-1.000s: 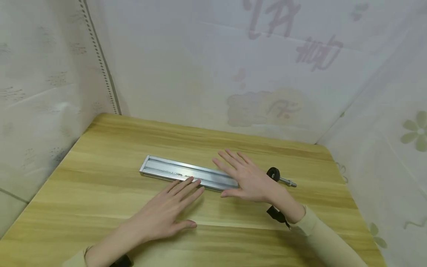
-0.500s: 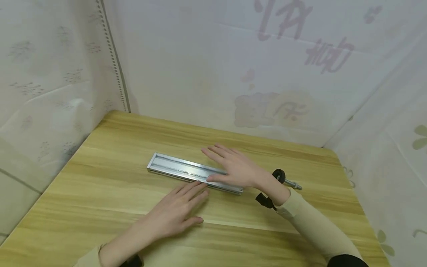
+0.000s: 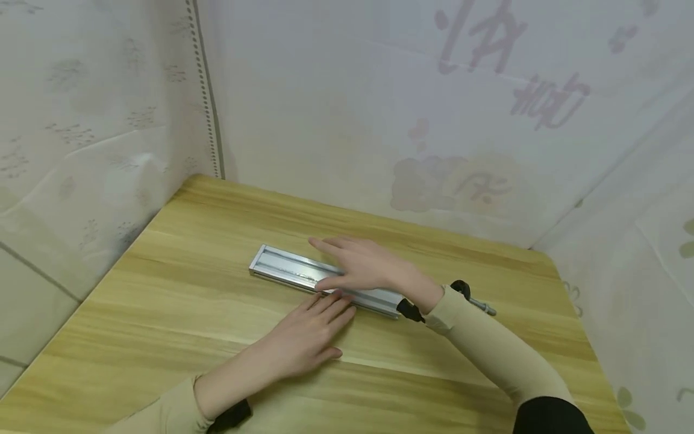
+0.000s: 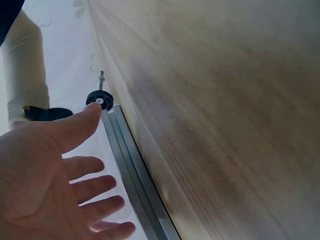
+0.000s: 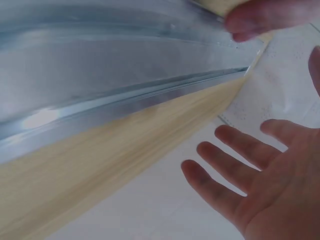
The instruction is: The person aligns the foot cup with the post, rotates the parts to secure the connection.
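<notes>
Nearest the camera, the left hand [image 3: 303, 340] is lying palm down on the wooden surface [image 3: 162, 313], its fingers [image 3: 336, 304] stretched out straight and holding nothing, their tips reaching up to the near long edge of the aluminium rail [image 3: 282, 270]; whether they are actually touching that edge is, from the head view, hard to say. The left wrist view is showing the same spread palm [image 4: 45, 185] with the rail [image 4: 132, 175] running just beside the fingertips. The rail is lying flat near the middle of the surface, its long axis running from the far left towards the near right, so it is sitting crosswise to both sets of fingers rather than in line with them. Just beyond, the right hand [image 3: 360, 268] is hovering over or resting on the rail's middle stretch, fingers straight and relaxed, thumb down at the near edge, gripping nothing; in the right wrist view the open fingers [image 5: 235, 165] are spread beside the rail [image 5: 100, 75]. This hand is the nearer of the two to the rail. Farther right, just off the rail's right end and partly behind the right sleeve, a black-knobbed bolt [image 3: 472, 296] is lying on the surface.
</notes>
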A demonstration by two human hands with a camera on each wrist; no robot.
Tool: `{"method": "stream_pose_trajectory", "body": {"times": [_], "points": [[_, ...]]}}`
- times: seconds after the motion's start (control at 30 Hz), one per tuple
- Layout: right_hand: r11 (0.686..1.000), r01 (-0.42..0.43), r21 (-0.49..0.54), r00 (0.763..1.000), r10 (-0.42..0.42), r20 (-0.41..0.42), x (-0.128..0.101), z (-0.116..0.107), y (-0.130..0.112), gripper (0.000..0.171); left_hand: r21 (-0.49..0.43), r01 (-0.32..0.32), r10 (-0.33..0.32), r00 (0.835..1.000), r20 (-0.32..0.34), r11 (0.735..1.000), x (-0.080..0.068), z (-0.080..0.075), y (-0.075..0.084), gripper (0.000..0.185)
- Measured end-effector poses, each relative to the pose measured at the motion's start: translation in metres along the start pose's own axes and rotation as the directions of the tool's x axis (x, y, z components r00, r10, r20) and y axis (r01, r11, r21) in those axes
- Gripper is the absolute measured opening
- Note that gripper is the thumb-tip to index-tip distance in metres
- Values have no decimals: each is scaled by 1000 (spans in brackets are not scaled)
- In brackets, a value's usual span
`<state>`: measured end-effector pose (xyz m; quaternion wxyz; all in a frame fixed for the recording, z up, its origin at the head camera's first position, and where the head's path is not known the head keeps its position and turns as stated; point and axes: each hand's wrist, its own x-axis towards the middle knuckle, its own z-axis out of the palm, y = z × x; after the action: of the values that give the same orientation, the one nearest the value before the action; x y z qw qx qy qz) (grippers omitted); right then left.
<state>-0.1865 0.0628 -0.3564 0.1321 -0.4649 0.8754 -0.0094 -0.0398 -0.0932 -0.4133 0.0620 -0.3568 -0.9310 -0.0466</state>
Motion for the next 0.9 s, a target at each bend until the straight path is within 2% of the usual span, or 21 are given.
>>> {"method": "stream_pose_trajectory", "body": {"times": [0.13, 0.37, 0.73, 0.9], "points": [[1000, 1, 6, 998, -1, 59, 15, -3, -8, 96, 8, 17, -17, 999, 46, 1000, -2, 0, -1, 80], [1000, 7, -3, 991, -6, 137, 39, -5, -22, 98, 23, 33, -34, 996, 77, 999, -6, -1, -2, 81], [996, 22, -86, 980, -5, 197, 64, 1, -34, 104, 13, 60, -61, 990, 130, 998, -6, -2, 5, 80], [993, 15, -121, 977, 11, 211, 68, 2, -38, 103, 39, 65, -69, 991, 116, 997, -7, -3, 6, 80]]}}
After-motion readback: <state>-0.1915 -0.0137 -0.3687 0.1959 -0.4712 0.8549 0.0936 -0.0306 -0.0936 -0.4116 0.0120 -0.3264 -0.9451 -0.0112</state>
